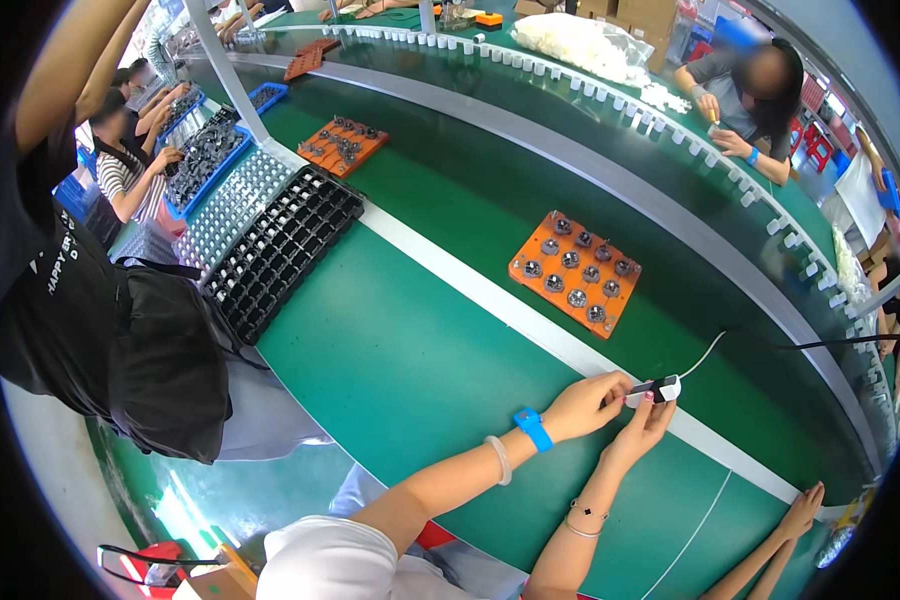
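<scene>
Tray (pixel 576 272) on belt (pixel 420 350), behind hands (pixel 620 405).

both hands together, left grip (pixel 592 405) and right grip (pixel 648 420) pinched shut

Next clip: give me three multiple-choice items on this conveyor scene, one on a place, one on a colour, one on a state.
1. Where does the nearest orange rectangular tray of round metal parts lie?
A. on the green conveyor belt
B. on the floor
C. in a blue bin

2. What colour is the wristband on the left hand?
A. red
B. blue
C. yellow

3. What is the state of the small white-and-black device?
A. lying alone on the belt
B. stacked on the tray
C. held between both hands

Answers: 1 A, the tray sits flat on the green conveyor belt. 2 B, the band is bright blue. 3 C, the left hand and right hand both pinch it.
</scene>
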A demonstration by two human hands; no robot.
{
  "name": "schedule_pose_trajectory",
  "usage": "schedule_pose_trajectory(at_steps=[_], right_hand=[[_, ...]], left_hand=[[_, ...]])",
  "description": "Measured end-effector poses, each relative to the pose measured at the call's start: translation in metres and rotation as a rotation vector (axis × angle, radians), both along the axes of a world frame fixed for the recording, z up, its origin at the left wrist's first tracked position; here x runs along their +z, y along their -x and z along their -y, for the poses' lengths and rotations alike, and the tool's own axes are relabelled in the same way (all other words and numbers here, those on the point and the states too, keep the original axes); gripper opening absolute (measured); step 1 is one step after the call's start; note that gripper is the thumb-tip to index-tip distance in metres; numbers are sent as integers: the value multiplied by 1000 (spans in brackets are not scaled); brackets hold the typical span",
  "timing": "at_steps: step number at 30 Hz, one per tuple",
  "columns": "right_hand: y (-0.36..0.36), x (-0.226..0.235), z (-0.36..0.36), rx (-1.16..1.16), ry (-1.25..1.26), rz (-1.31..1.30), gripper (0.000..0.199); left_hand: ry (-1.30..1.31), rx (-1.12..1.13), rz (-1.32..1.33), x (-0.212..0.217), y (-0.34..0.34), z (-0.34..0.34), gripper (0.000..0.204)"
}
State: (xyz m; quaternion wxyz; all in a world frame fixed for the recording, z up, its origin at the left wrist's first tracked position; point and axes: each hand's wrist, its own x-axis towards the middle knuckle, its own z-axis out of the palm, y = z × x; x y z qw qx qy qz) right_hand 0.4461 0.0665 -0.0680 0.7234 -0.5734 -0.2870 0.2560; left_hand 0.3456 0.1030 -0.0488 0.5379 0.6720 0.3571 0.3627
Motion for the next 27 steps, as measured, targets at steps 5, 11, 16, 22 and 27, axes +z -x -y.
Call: schedule_pose_trajectory(at_steps=[5,11,16,22,27], right_hand=[[6,0,1,45,14,-41,39],[-7,3,3,89,-48,-11,37],[0,-5,-1,93,-25,-39,39],[-5,7,-4,105,-41,-55,45],[-11,-2,-3,104,-80,-188,36]], left_hand=[[-74,49,-65,-3,-1,1,14],[-130,73,-30,7,-13,2,13],[-86,45,-108,-7,-8,-4,21],[-92,114,-102,9,-15,-3,32],[-70,56,-162,3,-19,-3,45]])
